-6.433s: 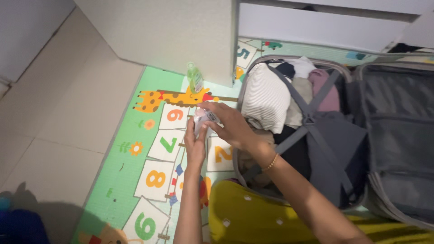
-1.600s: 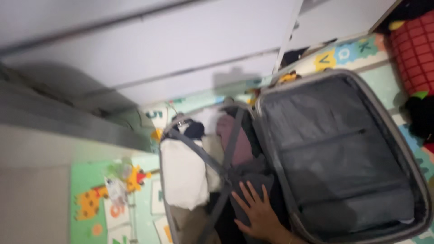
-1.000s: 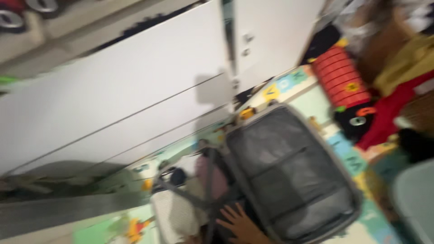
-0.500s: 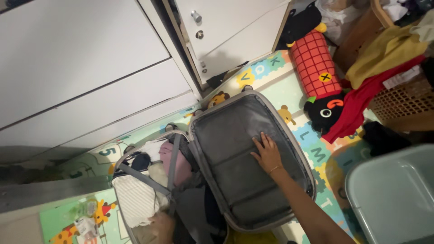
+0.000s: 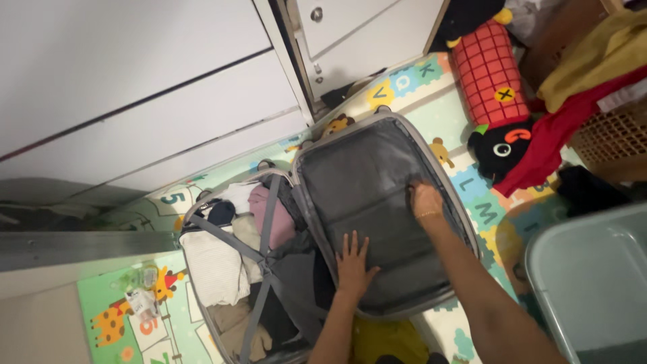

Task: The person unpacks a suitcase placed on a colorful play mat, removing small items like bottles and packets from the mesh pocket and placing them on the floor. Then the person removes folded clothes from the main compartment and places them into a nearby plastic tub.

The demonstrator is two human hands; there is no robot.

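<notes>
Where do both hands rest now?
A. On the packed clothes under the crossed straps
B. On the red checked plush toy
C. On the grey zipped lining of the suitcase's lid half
C: the left hand and right hand both lie flat on the grey fabric lining of the open suitcase half, beside the strapped clothes.

The fingertips of the right hand (image 5: 426, 200) are hidden in the suitcase (image 5: 377, 202) lining. The grey bin (image 5: 593, 276) and wicker basket (image 5: 617, 138) are cut off by the right edge.

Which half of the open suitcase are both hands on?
The grey zipped lid half, right of the hinge. The other half holds strapped clothes.
</notes>
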